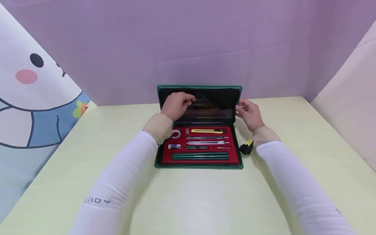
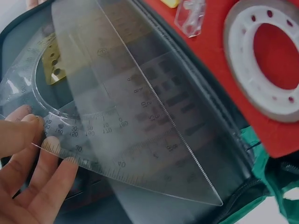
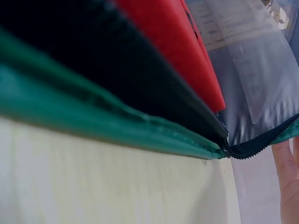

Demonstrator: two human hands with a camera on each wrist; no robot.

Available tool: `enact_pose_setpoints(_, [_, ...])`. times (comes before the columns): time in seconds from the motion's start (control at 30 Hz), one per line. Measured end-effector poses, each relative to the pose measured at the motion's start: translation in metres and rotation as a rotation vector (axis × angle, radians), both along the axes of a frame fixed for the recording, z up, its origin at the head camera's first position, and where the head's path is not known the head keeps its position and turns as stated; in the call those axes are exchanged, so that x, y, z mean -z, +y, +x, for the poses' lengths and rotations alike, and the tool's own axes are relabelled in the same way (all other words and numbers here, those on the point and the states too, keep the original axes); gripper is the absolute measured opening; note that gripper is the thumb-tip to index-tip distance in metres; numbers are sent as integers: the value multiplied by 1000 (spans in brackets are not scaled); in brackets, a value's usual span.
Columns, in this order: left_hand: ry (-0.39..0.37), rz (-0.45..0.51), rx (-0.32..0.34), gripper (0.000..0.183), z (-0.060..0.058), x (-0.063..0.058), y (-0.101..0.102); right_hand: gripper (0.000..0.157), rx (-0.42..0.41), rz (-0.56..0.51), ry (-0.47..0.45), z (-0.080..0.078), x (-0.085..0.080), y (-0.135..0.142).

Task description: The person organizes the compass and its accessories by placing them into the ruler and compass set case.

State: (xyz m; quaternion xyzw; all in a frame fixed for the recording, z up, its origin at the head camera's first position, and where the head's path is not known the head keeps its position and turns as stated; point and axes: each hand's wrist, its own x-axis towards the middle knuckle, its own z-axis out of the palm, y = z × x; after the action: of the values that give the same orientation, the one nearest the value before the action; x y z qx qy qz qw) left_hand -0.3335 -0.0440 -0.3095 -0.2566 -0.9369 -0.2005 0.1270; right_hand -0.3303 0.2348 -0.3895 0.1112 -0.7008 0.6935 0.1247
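A green zip case (image 1: 199, 166) stands open on the table, its lid (image 1: 220, 91) raised. My left hand (image 1: 176, 105) is in front of the lid and pinches the edge of a transparent set square (image 2: 131, 170), marked with ruler and protractor scales. Part of that set square lies behind the clear pocket (image 1: 210, 113) of the lid. At the lid's right edge, my right hand (image 1: 249, 112) holds on with the thumb in front and fingers behind. In the right wrist view only some fingers (image 3: 286, 163) show, at the lid's zipped edge.
The red tray (image 1: 182, 164) holds a yellow cutter knife (image 1: 207, 131), compasses (image 1: 207, 142), an eraser (image 1: 174, 146), green pencils (image 1: 199, 157) and a white ring (image 1: 176, 133). A small black object with a yellow label (image 1: 246, 148) is by my right wrist. A purple cloth (image 1: 188, 45) hangs behind.
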Motion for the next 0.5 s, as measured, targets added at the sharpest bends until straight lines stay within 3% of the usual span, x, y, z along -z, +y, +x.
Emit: enact_pose_setpoints(0.5, [-28, -11, -39, 19, 1, 18, 3, 22, -4, 5, -17, 0, -2, 1])
